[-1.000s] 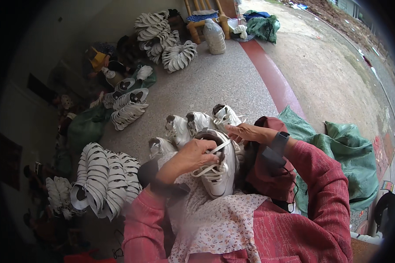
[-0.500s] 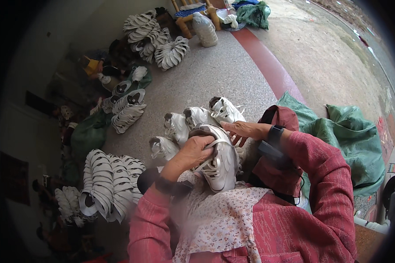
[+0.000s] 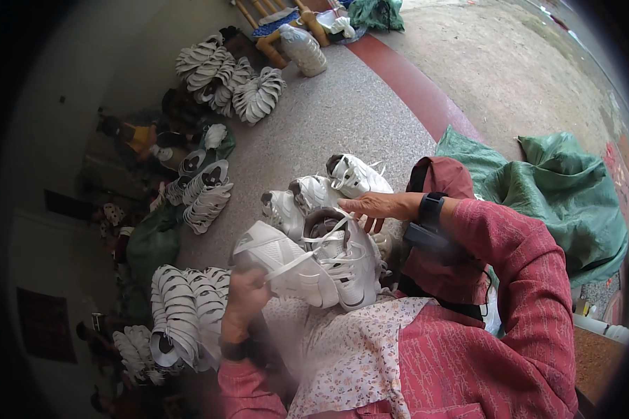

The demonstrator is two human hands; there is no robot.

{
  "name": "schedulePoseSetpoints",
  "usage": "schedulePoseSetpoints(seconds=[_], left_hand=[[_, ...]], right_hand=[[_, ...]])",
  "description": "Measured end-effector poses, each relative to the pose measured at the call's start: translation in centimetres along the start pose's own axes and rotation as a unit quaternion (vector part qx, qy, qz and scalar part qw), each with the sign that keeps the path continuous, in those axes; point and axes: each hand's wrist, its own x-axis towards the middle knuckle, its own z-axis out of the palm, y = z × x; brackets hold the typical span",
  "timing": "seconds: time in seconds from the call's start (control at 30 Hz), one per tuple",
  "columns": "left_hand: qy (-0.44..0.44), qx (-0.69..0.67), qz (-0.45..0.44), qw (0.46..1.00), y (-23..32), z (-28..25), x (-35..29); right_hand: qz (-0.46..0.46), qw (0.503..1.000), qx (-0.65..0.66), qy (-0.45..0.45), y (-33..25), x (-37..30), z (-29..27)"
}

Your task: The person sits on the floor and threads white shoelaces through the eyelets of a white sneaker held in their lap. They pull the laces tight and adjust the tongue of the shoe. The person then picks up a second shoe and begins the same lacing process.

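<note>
A white lace-up sneaker [image 3: 353, 269] rests on my lap, its dark-lined opening facing away from me. Against its left side leans a second white shoe [image 3: 286, 262], tilted, with a lace crossing it. My left hand [image 3: 246, 290], somewhat blurred, is closed at this second shoe's lower left edge; its fingertips are partly hidden. My right hand [image 3: 381, 207] has its fingers stretched out just beyond the lap sneaker's collar; whether it touches a shoe is unclear. Several more white sneakers, among them one at the far end [image 3: 356, 176], stand on the floor beyond my lap.
Bundles of nested white shoe uppers [image 3: 189, 314] lie at the left, with more [image 3: 258, 96] farther back. A green sack [image 3: 562, 195] lies at the right. Beyond are a clear plastic jug [image 3: 304, 52] and a wooden chair [image 3: 269, 49]. People sit along the left.
My left hand has left the lap sneaker's opening and moved left and nearer. The second shoe now tilts against the lap sneaker. My right hand stays nearly in place; the view has shifted slightly.
</note>
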Motion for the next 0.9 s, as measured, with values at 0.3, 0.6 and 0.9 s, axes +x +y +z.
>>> schedulePoseSetpoints(seconds=[0.3,0.6,0.9], left_hand=[[-0.164,0.022,-0.015,0.986,6.4,2.1,9.0],[-0.219,0.070,-0.011,0.973,5.0,6.7,8.9],[-0.300,0.097,-0.074,0.946,4.8,6.5,8.5]], right_hand=[[-0.059,0.998,0.020,-0.007,0.2,0.3,-0.4],[-0.070,0.997,0.000,0.029,-0.1,0.1,0.1],[-0.086,0.995,-0.005,0.039,0.0,0.7,0.4]])
